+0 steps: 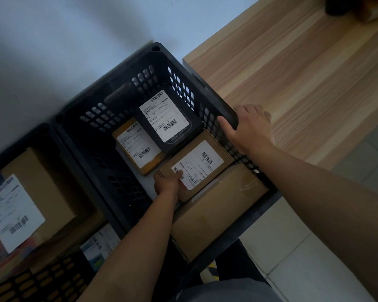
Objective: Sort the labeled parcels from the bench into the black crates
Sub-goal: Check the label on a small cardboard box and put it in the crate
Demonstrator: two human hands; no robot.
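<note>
Pale wall [52, 40] behind; light tiled floor [292, 247] (yellow-black striped marking [212, 271] on it); dark trousers [234, 267].

The middle black crate [183, 83] holds four parcels: a black one [181, 136], two brown labeled ones [140, 147] [218, 153], and a larger plain box [214, 212].

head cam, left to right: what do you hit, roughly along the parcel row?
Left black crate holding a labeled brown box → orange-edged parcel → left hand gripping a brown labeled parcel → right hand on the middle crate's rim → wooden bench.
</note>
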